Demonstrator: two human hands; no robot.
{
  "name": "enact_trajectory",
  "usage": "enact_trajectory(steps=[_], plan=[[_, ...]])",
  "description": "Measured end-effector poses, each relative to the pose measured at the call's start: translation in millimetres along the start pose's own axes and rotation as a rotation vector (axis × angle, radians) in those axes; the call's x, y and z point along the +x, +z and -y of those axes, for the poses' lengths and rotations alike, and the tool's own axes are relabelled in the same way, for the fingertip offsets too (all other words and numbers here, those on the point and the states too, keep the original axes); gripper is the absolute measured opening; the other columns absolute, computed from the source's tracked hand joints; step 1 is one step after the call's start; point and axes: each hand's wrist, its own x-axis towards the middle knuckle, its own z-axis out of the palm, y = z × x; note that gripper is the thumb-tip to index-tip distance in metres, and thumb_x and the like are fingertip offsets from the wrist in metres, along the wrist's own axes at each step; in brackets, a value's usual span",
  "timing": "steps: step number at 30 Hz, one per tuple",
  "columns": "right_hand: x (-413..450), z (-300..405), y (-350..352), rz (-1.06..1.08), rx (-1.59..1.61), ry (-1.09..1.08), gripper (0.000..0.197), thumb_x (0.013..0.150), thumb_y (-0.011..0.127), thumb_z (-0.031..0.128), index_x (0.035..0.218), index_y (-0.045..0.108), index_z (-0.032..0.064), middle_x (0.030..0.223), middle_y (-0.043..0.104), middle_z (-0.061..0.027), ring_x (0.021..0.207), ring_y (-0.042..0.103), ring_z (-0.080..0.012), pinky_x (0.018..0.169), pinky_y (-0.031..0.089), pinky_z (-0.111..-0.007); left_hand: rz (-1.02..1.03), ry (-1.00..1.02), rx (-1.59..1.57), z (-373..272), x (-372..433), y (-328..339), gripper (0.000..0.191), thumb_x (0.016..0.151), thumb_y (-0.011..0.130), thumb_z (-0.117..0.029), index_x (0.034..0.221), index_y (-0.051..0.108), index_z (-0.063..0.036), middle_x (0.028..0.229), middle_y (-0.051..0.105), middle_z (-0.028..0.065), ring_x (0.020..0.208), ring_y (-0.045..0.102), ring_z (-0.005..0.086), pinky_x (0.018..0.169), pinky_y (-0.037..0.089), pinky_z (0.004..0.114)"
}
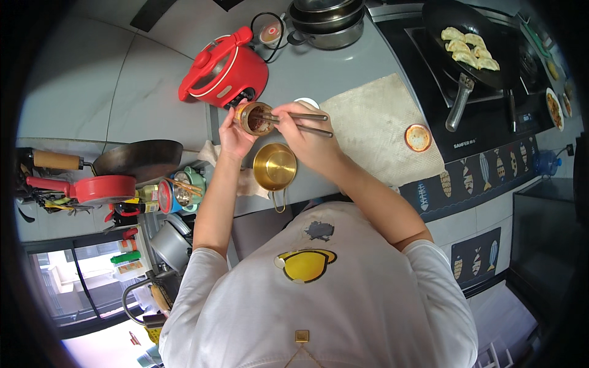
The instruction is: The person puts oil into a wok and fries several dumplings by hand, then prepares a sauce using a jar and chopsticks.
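Note:
My left hand [237,138] grips a glass jar [256,118] tilted with its mouth towards me. Dark reddish sauce coats the inside of the jar. In my right hand [307,138] is a pair of metal chopsticks [314,125], their tips inside the jar. Just below the jar, a small gold-coloured metal pan [274,166] sits on the counter with its wire handle towards me. A sauce-stained jar lid [418,138] lies on a beige cloth [375,133] to the right. Part of a white round dish [307,101] shows behind my right hand.
A red electric cooker [228,69] stands behind the jar, near stacked pots [327,32]. On the black cooktop [487,110] at right, a frying pan [474,48] holds several dumplings, its handle [460,103] pointing towards me. Pans and a red saucepan [105,189] crowd the left.

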Motion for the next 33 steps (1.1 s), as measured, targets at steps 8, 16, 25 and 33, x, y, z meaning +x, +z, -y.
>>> enact_trajectory(steps=[8,16,25,33], plan=[[-21,0,-3,0.181,-0.047,-0.096,0.014,0.072,0.050,-0.002,0.086,0.054,-0.0013,0.070,0.051,-0.0113,0.054,0.052,-0.0173,0.049,0.040,-0.026,-0.058,-0.033,-0.007,1,-2,-3,0.034,0.085,0.036,-0.033,0.107,0.047,-0.0093,0.109,0.050,0.0069,0.103,0.046,0.0244,0.084,0.038,0.043],[-11,-8,6,0.160,0.028,-0.068,0.013,0.072,0.050,-0.001,0.084,0.055,-0.0009,0.071,0.053,-0.0103,0.055,0.053,-0.0181,0.051,0.042,-0.027,-0.044,-0.048,0.082,-5,-4,-1,0.034,0.084,0.037,-0.034,0.107,0.047,-0.0105,0.108,0.051,0.0078,0.102,0.047,0.0245,0.084,0.038,0.043],[-7,-10,-14,0.292,-0.028,-0.109,0.016,0.074,0.048,-0.001,0.089,0.054,-0.0030,0.075,0.054,-0.0130,0.062,0.052,-0.0213,0.055,0.040,-0.028,-0.103,-0.100,0.127,-15,-10,1,0.038,0.086,0.034,-0.035,0.110,0.046,-0.0082,0.111,0.049,0.0100,0.102,0.047,0.0246,0.085,0.039,0.041],[-17,-22,-11,0.158,0.211,0.350,0.016,0.074,0.047,0.004,0.087,0.055,-0.0018,0.072,0.057,-0.0138,0.064,0.057,-0.0192,0.059,0.044,-0.026,-0.067,-0.144,0.156,-11,-6,-7,0.039,0.086,0.033,-0.035,0.111,0.046,-0.0078,0.112,0.048,0.0097,0.104,0.046,0.0236,0.087,0.037,0.041]])
